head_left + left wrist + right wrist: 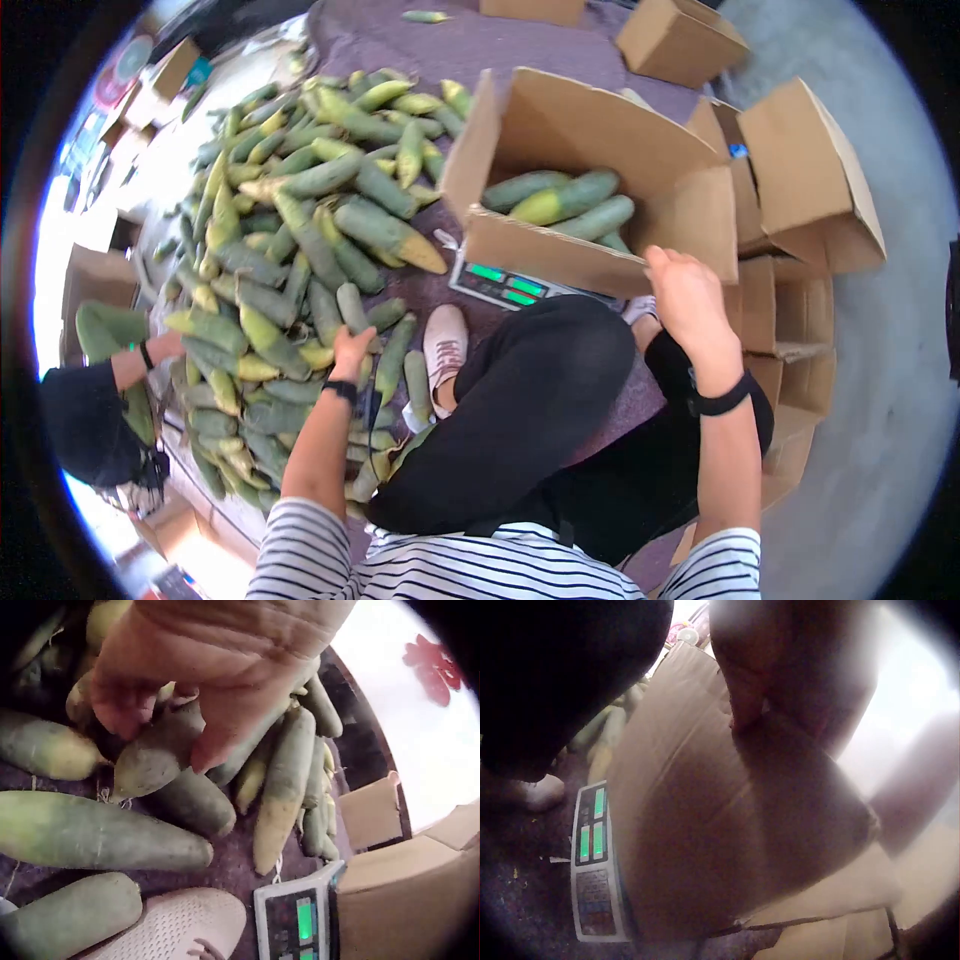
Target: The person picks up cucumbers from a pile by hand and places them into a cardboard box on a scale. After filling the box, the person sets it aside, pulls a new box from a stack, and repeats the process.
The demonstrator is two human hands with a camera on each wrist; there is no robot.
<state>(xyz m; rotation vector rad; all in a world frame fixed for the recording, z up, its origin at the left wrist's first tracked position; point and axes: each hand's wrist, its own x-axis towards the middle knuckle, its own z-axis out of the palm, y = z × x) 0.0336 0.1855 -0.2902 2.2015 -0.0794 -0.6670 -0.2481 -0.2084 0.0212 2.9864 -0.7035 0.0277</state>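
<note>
Currently, I see a green radish (pixel 154 761) between the curled thumb and fingers of the left hand (pixel 352 355), in the large pile (pixel 260 300) around that hand. My right hand (pixel 688 300) pinches the near edge of an open box (pixel 600 130) holding several radishes (pixel 565 200), on a lit scale (pixel 500 288).

Platform of scale (pixel 497 285) hidden beneath open box (pixel 590 258); digits too small to be read, keypad (pixel 595 889) blurred in right wrist view. Lowest vegetable (pixel 613 241) in open box partly concealed by near wall. Far end of held vegetable (pixel 154 757) covered by left hand (pixel 217 656) in left wrist view; pale shoe (pixel 180 922) cut off by bottom edge. Right hand (pixel 795 671) blurred, darkened; fingertips obscured.
</note>
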